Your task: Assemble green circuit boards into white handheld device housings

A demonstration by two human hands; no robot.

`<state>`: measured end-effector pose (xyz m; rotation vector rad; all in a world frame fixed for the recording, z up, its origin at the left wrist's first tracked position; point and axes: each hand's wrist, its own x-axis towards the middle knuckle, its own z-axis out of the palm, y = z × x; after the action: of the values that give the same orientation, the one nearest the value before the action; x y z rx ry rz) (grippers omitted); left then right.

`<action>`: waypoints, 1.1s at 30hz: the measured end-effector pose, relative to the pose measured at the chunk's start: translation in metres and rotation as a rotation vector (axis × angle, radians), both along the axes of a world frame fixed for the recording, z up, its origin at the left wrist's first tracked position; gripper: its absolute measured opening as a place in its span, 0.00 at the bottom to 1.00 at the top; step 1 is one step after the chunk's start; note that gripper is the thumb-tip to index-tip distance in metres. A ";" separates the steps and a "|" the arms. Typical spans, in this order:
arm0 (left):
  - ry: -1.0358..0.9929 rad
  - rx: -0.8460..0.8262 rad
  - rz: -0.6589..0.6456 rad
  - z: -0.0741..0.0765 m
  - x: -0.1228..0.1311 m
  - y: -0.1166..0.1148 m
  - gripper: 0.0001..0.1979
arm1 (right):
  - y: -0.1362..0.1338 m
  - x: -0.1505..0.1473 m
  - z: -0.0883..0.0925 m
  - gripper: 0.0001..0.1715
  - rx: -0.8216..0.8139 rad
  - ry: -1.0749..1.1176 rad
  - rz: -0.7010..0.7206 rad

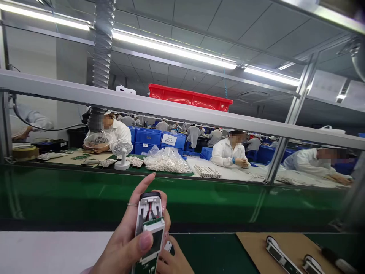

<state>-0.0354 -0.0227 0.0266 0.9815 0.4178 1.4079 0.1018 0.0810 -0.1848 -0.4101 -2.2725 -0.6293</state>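
My left hand (122,243) is wrapped round an opened handheld electronic device (151,207), held upright. The device has a white housing and a dark rounded top end. Thin red and dark wires run inside its upper part, above a green circuit board with a small white-framed screen (157,238). My left thumb presses on the screen's left side, and the index finger points up beside the top. Low on the right, close against the device, my right hand (178,260) has curled fingers round a small white part (168,246), mostly hidden.
Two similar devices, one of them in full length (281,255), lie on brown cardboard (251,243) at right. A green conveyor belt (199,201) crosses ahead. Beyond it are a white fan (122,152), a bag of white parts (168,160) and co-workers. A red bin (191,97) rests on the overhead shelf.
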 end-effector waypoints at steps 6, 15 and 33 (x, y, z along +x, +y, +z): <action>0.027 0.045 -0.002 -0.005 0.006 0.012 0.41 | -0.034 0.031 0.113 0.08 -0.231 0.221 0.041; 0.150 -0.057 0.120 -0.010 0.014 0.021 0.36 | -0.067 0.024 0.194 0.28 -0.016 0.297 -0.051; 0.842 0.321 0.655 -0.020 0.020 0.006 0.38 | -0.045 0.042 0.179 0.32 -0.679 0.565 0.510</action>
<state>-0.0155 -0.0164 0.0065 1.8097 1.2483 1.6034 0.1437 0.0355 -0.0062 -0.2549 -1.8596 0.4843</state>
